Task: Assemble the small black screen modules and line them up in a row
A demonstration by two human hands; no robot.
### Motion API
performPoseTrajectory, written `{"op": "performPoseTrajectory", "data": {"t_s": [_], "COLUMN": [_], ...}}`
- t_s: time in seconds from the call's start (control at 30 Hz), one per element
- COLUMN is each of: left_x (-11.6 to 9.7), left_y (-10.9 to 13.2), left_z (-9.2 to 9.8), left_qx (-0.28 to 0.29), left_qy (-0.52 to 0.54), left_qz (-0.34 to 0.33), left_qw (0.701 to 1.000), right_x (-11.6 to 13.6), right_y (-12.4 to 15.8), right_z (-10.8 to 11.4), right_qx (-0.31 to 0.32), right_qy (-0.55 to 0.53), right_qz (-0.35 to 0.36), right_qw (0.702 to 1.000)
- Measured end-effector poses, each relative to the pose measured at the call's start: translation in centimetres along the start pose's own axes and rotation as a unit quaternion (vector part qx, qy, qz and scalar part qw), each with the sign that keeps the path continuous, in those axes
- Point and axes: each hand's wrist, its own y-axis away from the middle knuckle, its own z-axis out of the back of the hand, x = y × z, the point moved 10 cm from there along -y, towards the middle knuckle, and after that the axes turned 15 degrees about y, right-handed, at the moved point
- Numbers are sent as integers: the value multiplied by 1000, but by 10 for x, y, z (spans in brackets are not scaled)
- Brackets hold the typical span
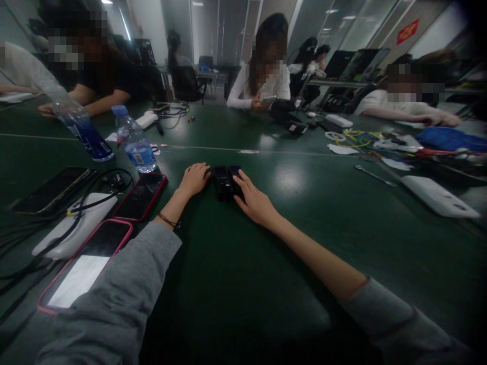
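Observation:
Two small black handheld devices with little screens lie side by side on the dark green table. My left hand (195,178) rests palm down just left of the left device (222,181), fingers loosely stretched out and nothing held. A gap between these fingertips and the device is hard to make out. Over the right edge of the right device (235,171) lies my right hand (254,198). Its fingers are extended and touch that device, with the thumb apart on the near side. Part of the right device is hidden under those fingers.
Left of my arm lie a red-edged phone (140,196), a pink-cased phone (91,258), a white power bank (76,225) and cables. Two plastic bottles, one clear (139,144), stand behind. Tangled wires (357,138) and a white device (437,195) lie right. Several people sit around.

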Motion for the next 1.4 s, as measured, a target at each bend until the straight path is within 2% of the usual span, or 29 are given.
{"op": "performPoseTrajectory", "data": {"t_s": [0.8,1.17,1.4], "left_x": [1,0,-4], "left_y": [-1,13,18], "left_z": [-2,-4,0], "left_qx": [9,29,25], "left_qy": [-1,1,11], "left_qz": [-7,0,2], "left_qw": [1000,1000,1000], "right_x": [3,2,1], "right_y": [-1,0,-1], "right_z": [-1,-1,-1], "right_qx": [6,-1,5], "right_qy": [10,6,2], "right_qz": [5,7,1], "right_qw": [1000,1000,1000]}}
